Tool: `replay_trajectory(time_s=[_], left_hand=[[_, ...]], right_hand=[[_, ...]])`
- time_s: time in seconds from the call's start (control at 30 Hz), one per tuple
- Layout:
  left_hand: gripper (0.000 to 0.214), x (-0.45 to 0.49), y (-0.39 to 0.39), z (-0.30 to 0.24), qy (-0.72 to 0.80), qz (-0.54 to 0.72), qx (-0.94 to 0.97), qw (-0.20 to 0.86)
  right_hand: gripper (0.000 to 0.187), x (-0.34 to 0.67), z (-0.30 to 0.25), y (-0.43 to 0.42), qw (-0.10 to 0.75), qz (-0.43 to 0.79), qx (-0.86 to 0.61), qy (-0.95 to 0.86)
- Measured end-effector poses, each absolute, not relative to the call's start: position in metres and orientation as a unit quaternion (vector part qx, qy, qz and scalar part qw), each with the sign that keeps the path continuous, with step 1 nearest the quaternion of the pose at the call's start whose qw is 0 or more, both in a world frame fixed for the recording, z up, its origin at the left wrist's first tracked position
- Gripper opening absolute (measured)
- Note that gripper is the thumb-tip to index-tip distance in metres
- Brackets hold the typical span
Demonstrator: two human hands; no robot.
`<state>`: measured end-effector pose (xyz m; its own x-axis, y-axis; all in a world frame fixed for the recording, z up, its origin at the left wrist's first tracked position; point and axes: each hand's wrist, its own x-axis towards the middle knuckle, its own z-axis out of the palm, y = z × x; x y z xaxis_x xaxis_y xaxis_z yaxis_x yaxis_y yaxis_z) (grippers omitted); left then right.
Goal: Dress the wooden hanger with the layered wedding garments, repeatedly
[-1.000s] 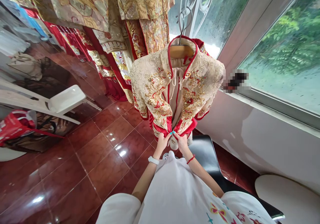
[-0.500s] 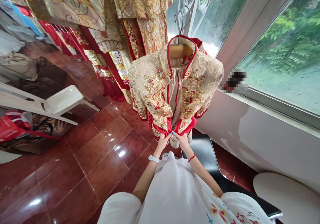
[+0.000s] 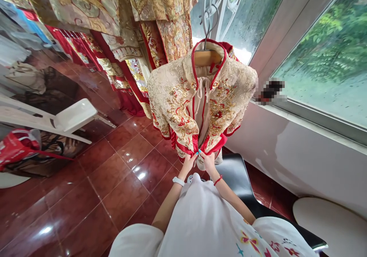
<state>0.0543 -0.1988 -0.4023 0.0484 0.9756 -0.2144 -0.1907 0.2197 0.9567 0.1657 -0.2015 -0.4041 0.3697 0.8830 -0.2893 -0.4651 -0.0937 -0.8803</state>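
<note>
An embroidered cream and gold jacket [image 3: 172,81] with red trim hangs on a hanger [image 3: 205,33] in front of me, its front parted above the waist. My left hand [image 3: 189,161] is closed on the lower left front edge, where the red lining is turned outward. Opposite it, my right hand [image 3: 208,160] grips the right front edge in the same way. The two thumbs almost meet, drawing the edges together at the bottom. A thin cord tied in a bow [image 3: 202,90] shows at the neck opening. My other fingers are partly hidden by the cloth.
More gold and red garments [image 3: 83,8] hang at the upper left. A black chair [image 3: 233,174] stands close at my right, beside the wall below the window [image 3: 323,62]. A white chair [image 3: 74,115] and a red bag [image 3: 17,148] are at the left.
Both hands keep their hold on the jacket's front edges and have barely moved. The whole view has shifted slightly.
</note>
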Motion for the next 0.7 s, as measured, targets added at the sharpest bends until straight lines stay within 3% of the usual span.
replay_trajectory(time_s=[0.53,0.7], left_hand=[[0.037,0.060,-0.201,-0.416,0.484,0.493,0.372,0.620],[0.037,0.062,-0.204,-0.425,0.500,0.493,0.351,0.619]], right_hand=[[0.046,0.174,-0.411,-0.196,0.624,0.575,-0.491,-0.198],[0.051,0.184,-0.414,-0.195,0.576,0.631,-0.492,-0.171]])
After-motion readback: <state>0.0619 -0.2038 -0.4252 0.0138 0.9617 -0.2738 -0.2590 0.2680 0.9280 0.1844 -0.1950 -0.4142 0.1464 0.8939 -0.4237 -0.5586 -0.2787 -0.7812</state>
